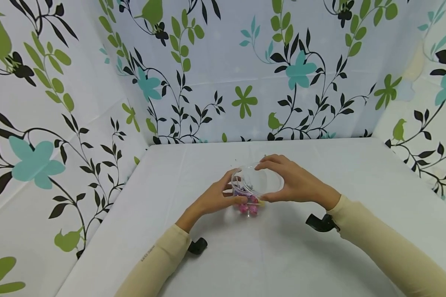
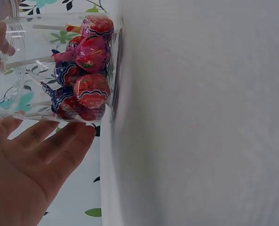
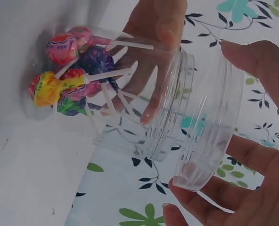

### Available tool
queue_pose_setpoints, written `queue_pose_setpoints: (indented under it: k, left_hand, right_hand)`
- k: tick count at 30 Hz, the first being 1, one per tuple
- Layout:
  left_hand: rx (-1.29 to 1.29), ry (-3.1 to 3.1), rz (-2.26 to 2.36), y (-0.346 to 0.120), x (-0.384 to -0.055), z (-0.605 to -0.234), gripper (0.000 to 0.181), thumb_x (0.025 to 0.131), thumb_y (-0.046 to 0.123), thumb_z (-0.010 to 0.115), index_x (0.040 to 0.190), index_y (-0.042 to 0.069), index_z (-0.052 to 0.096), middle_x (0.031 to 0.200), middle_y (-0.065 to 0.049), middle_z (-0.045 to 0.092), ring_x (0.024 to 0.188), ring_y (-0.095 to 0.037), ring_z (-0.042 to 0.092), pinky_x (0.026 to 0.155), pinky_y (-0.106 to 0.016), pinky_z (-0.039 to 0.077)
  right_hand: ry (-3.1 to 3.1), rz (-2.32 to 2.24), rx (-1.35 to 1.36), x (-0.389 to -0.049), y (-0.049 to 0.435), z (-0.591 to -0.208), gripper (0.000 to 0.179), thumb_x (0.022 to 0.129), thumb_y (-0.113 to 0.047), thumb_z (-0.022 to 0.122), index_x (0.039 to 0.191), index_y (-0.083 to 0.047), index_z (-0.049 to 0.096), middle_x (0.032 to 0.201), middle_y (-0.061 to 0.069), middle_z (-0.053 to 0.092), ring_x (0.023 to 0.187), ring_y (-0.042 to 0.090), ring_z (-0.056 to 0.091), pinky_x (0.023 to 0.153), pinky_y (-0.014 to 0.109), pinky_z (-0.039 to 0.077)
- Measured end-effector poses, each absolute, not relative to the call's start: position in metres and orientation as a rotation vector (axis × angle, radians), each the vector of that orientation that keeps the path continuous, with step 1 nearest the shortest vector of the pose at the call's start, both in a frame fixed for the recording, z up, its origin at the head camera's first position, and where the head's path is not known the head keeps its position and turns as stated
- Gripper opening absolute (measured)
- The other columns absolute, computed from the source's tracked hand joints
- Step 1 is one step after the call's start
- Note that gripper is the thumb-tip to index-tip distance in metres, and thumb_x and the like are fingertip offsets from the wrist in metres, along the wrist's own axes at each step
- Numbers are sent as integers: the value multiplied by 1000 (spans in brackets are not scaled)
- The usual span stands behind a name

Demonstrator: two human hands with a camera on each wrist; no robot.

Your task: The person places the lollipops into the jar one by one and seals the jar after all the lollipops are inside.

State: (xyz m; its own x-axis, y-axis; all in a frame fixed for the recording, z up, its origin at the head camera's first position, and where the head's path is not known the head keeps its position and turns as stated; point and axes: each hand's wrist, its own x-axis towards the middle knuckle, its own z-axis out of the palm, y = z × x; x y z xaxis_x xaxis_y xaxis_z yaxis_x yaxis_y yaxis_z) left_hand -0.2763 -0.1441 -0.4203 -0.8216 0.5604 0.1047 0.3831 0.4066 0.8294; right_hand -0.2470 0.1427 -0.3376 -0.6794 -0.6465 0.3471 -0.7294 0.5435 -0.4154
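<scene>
A clear plastic jar (image 3: 123, 136) stands on the white table with several wrapped lollipops (image 2: 92, 90) inside, heads down and sticks up. Pink, red, purple, yellow and green wrappers show through its wall. My left hand (image 1: 217, 196) holds the jar from the left, thumb on the near side and fingers round the far side. Just above the mouth, my right hand (image 1: 295, 179) grips a round clear lid (image 3: 210, 122) by its edge between thumb and fingers. The lid is tilted, with a gap between it and the jar's rim in the right wrist view.
The white-covered table (image 1: 186, 165) spreads round the jar. A curtain (image 1: 208, 74) printed with leaves, flowers and birds hangs behind and on both sides. Black wrist mounts (image 1: 321, 222) stick out beneath both cream sleeves (image 1: 383, 243).
</scene>
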Motion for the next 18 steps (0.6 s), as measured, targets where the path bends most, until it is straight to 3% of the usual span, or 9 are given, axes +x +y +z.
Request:
queue_pose_setpoints:
  k: [10, 18]
  left_hand:
    - [907, 2417, 1380, -133, -268, -421, 101, 85, 37, 89, 164, 17, 30, 151, 0, 53, 134, -24, 54, 105, -37, 51]
    - [912, 2442, 1416, -127, -264, -424, 96, 83, 30, 91, 161, 20, 37, 141, -2, 61, 129, -22, 57, 107, -43, 49]
  right_hand:
    - [-2717, 789, 1192, -253, 129, -338, 69, 78, -41, 92, 136, -14, 66, 143, 9, 55, 129, 35, 51, 99, 59, 51]
    - [-2790, 755, 1203, -255, 128, -336, 73, 79, -46, 90, 139, -13, 65, 147, 12, 53, 134, 39, 48, 102, 62, 48]
